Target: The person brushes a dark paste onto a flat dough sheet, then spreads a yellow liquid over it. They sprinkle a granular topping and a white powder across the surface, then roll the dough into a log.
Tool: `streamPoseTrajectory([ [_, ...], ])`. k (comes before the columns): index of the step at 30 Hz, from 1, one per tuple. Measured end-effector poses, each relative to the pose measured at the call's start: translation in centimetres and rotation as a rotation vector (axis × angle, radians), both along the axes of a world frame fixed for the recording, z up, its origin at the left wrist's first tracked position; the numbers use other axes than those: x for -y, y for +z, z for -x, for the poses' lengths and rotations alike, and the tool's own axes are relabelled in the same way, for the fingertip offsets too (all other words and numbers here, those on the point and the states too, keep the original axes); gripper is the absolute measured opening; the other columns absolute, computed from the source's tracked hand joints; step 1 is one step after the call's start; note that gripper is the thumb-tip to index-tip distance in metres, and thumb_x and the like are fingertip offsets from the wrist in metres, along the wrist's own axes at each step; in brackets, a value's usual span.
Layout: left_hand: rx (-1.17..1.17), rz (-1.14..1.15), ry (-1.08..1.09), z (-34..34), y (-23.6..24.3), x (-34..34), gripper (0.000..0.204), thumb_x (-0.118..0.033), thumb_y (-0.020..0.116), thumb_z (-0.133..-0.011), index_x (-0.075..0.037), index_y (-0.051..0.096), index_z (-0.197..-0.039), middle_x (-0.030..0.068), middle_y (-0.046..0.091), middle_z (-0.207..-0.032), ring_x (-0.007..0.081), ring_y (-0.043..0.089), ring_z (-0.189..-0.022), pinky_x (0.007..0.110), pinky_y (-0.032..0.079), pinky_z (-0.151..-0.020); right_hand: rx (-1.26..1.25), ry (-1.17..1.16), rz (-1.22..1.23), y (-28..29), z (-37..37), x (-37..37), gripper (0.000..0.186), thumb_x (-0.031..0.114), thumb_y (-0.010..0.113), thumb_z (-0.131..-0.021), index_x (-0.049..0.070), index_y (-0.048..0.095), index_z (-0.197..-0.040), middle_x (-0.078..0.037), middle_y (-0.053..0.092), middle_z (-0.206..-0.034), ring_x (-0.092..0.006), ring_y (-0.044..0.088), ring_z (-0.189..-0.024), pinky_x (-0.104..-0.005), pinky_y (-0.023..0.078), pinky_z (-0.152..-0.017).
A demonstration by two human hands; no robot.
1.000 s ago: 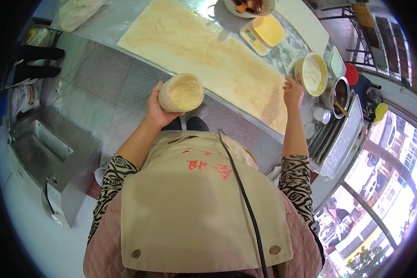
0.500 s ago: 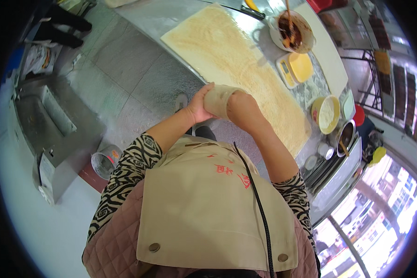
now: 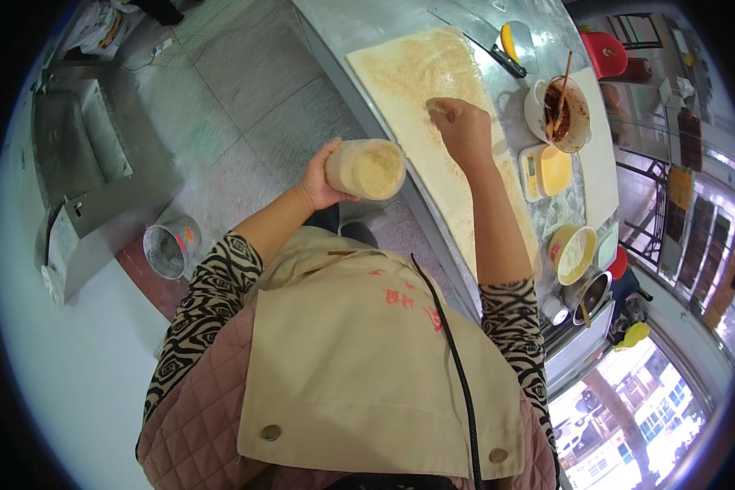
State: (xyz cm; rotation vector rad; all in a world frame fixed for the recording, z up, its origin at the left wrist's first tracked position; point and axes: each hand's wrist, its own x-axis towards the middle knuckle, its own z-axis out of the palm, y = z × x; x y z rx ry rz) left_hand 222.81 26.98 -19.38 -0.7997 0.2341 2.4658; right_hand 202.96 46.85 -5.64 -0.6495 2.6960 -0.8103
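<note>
My left hand (image 3: 325,176) is wrapped round a clear jar (image 3: 342,173), tilted so its mouth shows pale yellow powder (image 3: 377,169) inside. A long sheet of rolled-out dough (image 3: 384,67) lies flat on the metal table (image 3: 335,28), its top coated with similar tan powder. Over the middle of that sheet, my right hand (image 3: 465,135) hangs with its fingers drawn together in a pinch, palm down. What lies between the fingertips is mostly hidden; it looks like powder.
Beyond the dough lie a knife (image 3: 506,62) and a yellow-handled scraper (image 3: 509,42). To the right stand a pot of dark sauce with a brush (image 3: 557,114), a yellow kitchen scale (image 3: 547,172), a bowl of white flour (image 3: 573,255) and a metal pot (image 3: 588,294). A bucket (image 3: 171,247) sits on the left.
My right hand has come out of the jar and moved up and right over the dough. My left hand has tilted the jar's mouth into view. The view has shifted.
</note>
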Motion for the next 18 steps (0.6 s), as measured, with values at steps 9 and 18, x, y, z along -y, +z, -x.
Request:
streamPoseTrajectory([
  [9,0.115,0.024,0.18,-4.4,0.6,3.5,0.067,-0.069,0.049,-0.097,-0.017,0.062,-0.138,0.0113,0.068,-0.129,0.0326,0.068,-0.111,0.049,0.06,-0.073,0.148,-0.116,-0.05,-4.0,-4.3,-6.3,0.019,0.014,0.072,-0.091,0.009,0.08,-0.108,-0.016,0.077,-0.097,-0.0315,0.075,-0.086,-0.0383,0.058,-0.078],
  [18,0.072,0.048,0.154,-2.7,1.5,2.0,0.066,-0.069,0.052,-0.096,-0.016,0.062,-0.134,0.0125,0.068,-0.124,0.0336,0.068,-0.105,0.048,0.06,-0.07,0.015,0.025,-0.141,-6.2,-6.7,-8.8,0.026,0.006,0.063,-0.097,0.008,0.076,-0.12,-0.017,0.078,-0.104,-0.0235,0.079,-0.088,-0.0355,0.06,-0.077],
])
